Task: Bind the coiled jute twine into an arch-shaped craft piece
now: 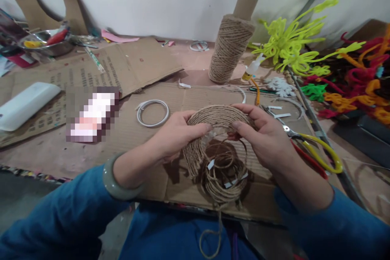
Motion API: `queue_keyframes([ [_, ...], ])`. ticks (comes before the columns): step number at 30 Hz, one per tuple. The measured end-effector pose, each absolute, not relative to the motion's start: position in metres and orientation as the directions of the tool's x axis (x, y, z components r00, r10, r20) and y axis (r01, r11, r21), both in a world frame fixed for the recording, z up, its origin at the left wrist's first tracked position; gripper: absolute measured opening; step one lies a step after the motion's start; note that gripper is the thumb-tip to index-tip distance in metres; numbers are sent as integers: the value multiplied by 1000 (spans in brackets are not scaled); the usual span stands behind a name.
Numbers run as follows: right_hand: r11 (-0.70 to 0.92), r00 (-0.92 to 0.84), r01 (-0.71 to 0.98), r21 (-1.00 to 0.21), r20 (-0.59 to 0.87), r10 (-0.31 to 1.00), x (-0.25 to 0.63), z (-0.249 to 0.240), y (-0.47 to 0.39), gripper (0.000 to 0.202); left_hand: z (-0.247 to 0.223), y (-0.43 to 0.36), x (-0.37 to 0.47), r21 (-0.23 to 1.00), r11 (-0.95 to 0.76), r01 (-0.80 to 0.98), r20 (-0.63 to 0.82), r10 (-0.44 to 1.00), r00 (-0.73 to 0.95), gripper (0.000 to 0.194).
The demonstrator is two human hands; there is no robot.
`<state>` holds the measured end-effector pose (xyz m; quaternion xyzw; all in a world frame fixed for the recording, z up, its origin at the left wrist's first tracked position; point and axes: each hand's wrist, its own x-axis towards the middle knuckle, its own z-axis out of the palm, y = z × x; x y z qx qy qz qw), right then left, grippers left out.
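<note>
Arched twine band (pixel 217 114) observed spanning between the left hand (pixel 176 134) and the right hand (pixel 262 135), each pinching one side of it, over the cardboard (pixel 262 196), with the coil (pixel 224 191) just beside its arch, on the wearer's side.

The left-hand grip (pixel 173 135) and the right-hand grip (pixel 263 132) hold an arched band of jute twine rows (pixel 217 113), with both thumbs toward its inner curve. A loose twine coil (pixel 225 195) lies below the band on a corrugated cardboard sheet (pixel 154 185). A white tape roll (pixel 166 115) lies to the left; scissors (pixel 286 129) with yellow and red handles lie to the right. A twine spool (pixel 230 48) stands behind on the counter (pixel 196 74).
</note>
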<state>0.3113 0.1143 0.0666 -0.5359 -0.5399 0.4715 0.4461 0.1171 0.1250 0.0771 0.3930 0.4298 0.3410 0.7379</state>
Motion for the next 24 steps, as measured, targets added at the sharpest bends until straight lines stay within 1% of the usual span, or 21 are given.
queue_keyframes([
  [4,-6,44,62,-998,-4,999,314,68,118,37,79,125,117,867,453,-206,-344,844,411,31],
  [7,-4,113,7,-1000,-3,994,316,72,121,38,79,125,116,881,443,-164,-345,841,416,30],
  [9,-7,129,-19,-1000,-10,992,316,73,122,38,79,125,117,895,430,-116,-350,840,414,27],
  [13,-4,134,-15,-1000,-6,991,314,72,122,36,81,124,119,920,386,-72,-326,852,409,21],
  [18,3,121,21,-1000,6,993,315,70,123,34,80,124,117,926,367,-83,-291,838,462,24],
  [20,2,133,13,-1000,3,991,316,70,124,34,79,125,116,926,374,-60,-303,826,475,21],
  [24,-13,148,-38,-999,-18,989,315,72,123,36,78,124,115,934,358,3,-313,814,489,7],
])
